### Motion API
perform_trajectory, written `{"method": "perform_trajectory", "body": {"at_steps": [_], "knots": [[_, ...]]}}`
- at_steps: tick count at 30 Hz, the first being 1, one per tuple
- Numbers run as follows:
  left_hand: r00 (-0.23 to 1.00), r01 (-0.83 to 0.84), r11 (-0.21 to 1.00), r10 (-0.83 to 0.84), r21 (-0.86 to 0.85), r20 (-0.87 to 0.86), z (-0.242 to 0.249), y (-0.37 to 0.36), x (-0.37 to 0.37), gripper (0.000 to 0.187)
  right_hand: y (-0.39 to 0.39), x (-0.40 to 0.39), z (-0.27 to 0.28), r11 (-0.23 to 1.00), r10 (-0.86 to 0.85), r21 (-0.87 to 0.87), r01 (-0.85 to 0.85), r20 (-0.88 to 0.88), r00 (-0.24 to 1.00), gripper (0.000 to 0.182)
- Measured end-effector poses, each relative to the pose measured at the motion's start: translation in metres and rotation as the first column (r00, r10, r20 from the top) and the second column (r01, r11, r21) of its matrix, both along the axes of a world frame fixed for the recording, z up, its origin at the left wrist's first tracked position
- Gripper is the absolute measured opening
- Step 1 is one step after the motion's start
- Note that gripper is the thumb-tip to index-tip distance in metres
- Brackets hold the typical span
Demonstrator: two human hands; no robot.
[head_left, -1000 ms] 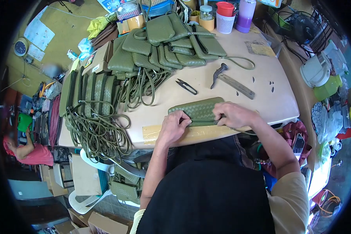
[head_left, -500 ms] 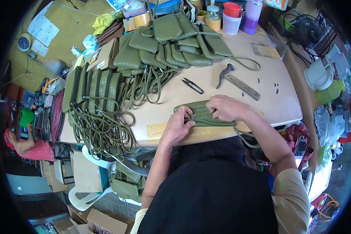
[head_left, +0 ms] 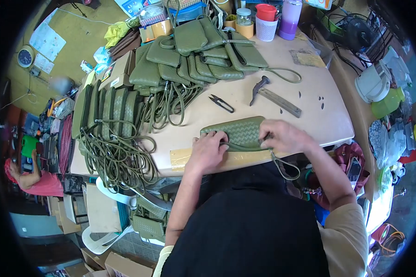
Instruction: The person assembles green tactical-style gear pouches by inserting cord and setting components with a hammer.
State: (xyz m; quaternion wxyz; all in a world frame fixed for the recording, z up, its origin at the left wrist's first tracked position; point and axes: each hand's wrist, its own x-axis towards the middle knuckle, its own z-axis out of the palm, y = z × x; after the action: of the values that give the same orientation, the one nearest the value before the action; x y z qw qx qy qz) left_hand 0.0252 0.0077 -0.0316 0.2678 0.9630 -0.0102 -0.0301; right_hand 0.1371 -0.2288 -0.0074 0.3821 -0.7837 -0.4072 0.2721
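Note:
A green woven pouch (head_left: 242,131) lies at the front edge of the table, its zipper side toward me and a wrist strap (head_left: 289,171) hanging from its right end. My left hand (head_left: 208,150) grips the left part of the pouch along the zipper edge, fingers bent over it. At the pouch's right end my right hand (head_left: 284,136) is closed, the fingertips pinching its edge near the strap. Beyond the pouch lie black thread snips (head_left: 222,103) and a hammer (head_left: 277,99) with a worn wooden handle.
Green pouches (head_left: 189,51) are heaped at the back. More pouches (head_left: 111,108) stand in a row at left, their straps (head_left: 118,154) tangled over the table edge. A purple bottle (head_left: 290,21) and a red-topped cup (head_left: 266,23) stand behind. A person in pink (head_left: 41,182) is at far left.
My right hand has moved down from the pouch's top to its right end, uncovering more of the woven face. The left hand keeps its hold. The view has shifted slightly.

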Motion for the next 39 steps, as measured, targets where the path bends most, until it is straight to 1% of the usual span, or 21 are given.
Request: {"method": "perform_trajectory", "body": {"at_steps": [1,4,5,8,10,14,17,20,21,26,28,29,30,31,32,33,34,35,36,38,39], "knots": [[0.992,0.011,0.967,-0.042,0.256,0.115,0.004,-0.010,-0.001,0.022,-0.002,-0.006,-0.016,1.000,-0.014,0.023,0.012,0.091,0.996,0.017],[0.950,0.132,0.973,-0.179,0.188,0.258,-0.005,-0.042,0.003,0.017,-0.007,-0.007,-0.035,0.996,-0.074,0.068,0.062,0.192,0.979,0.020],[0.950,0.176,0.984,-0.179,0.035,0.255,-0.010,-0.041,0.007,0.017,-0.006,-0.004,-0.035,0.982,-0.148,0.127,0.138,0.074,0.986,0.020],[0.983,0.164,0.987,-0.163,-0.002,0.085,-0.013,-0.032,0.020,0.018,0.012,-0.011,-0.032,0.940,-0.194,0.253,0.231,-0.164,0.967,0.020],[0.984,0.147,0.989,-0.144,-0.021,0.100,-0.014,-0.028,0.028,0.018,0.027,-0.019,-0.031,0.986,-0.022,0.165,-0.039,0.349,0.937,0.022],[0.964,0.253,0.963,-0.259,-0.088,-0.054,-0.016,-0.018,0.043,0.018,0.000,0.009,-0.025,0.993,0.116,-0.001,-0.118,0.184,0.976,0.016],[0.951,0.294,0.947,-0.303,-0.130,-0.061,-0.015,-0.015,0.045,0.018,-0.034,0.034,-0.016,0.998,0.058,-0.043,-0.047,0.306,0.950,0.016],[0.950,0.294,0.947,-0.304,-0.128,-0.069,-0.019,-0.016,0.050,0.017,-0.021,0.019,0.000,0.992,-0.094,0.097,0.078,0.182,0.979,0.015],[0.951,0.280,0.952,-0.292,-0.121,-0.105,-0.020,-0.015,0.051,0.016,-0.006,0.012,-0.010,0.984,-0.024,0.176,-0.012,0.203,0.979,0.016],[0.953,0.275,0.955,-0.286,-0.112,-0.097,-0.019,-0.015,0.043,0.017,-0.012,0.018,-0.035,0.996,0.050,0.067,-0.059,0.139,0.989,0.017],[0.954,0.292,0.949,-0.298,-0.122,-0.032,-0.022,-0.012,0.040,0.016,-0.032,0.024,-0.036,0.999,-0.033,0.022,0.027,0.348,0.937,0.011],[0.955,0.289,0.950,-0.294,-0.117,-0.028,-0.019,-0.008,0.035,0.016,-0.047,0.027,-0.030,0.979,-0.201,0.064,0.191,0.230,0.952,0.012],[0.975,0.218,0.937,-0.200,-0.272,0.092,-0.014,-0.002,0.028,0.014,-0.064,0.031,-0.024,0.931,-0.362,0.086,0.354,0.106,0.926,0.013],[0.977,0.165,0.889,-0.088,-0.428,0.193,-0.012,0.001,0.025,0.012,-0.083,0.039,-0.030,0.882,-0.440,0.220,0.416,0.074,0.895,0.017],[0.978,0.162,0.889,-0.086,-0.429,0.190,-0.013,-0.002,0.022,0.012,-0.095,0.043,-0.036,0.813,-0.510,0.341,0.473,0.024,0.860,0.020],[0.906,0.081,0.719,0.236,-0.690,0.352,-0.015,-0.005,0.019,0.012,-0.092,0.035,-0.024,0.814,-0.508,0.338,0.473,0.019,0.861,0.020],[0.735,0.096,0.465,0.563,-0.880,0.378,-0.016,-0.010,0.016,0.013,-0.089,0.024,-0.008,0.676,-0.550,0.443,0.588,-0.226,0.804,0.021],[0.720,0.125,0.371,0.604,-0.920,0.341,-0.022,-0.015,0.012,0.022,-0.083,0.015,0.003,0.510,-0.529,0.498,0.701,-0.461,0.713,0.022],[0.717,0.126,0.376,0.605,-0.918,0.347,-0.022,-0.031,0.009,0.022,-0.075,0.010,0.005,0.510,-0.523,0.503,0.697,-0.462,0.716,0.022],[0.730,-0.077,-0.092,0.673,-0.993,-0.119,-0.024,-0.067,-0.001,0.025,-0.063,0.004,0.006,0.517,-0.470,0.491,0.701,-0.522,0.712,0.023],[0.817,-0.249,-0.152,0.497,-0.957,-0.292,-0.035,-0.072,-0.013,0.024,-0.064,0.011,-0.006,0.652,-0.480,0.396,0.646,-0.445,0.756,0.018]]}}
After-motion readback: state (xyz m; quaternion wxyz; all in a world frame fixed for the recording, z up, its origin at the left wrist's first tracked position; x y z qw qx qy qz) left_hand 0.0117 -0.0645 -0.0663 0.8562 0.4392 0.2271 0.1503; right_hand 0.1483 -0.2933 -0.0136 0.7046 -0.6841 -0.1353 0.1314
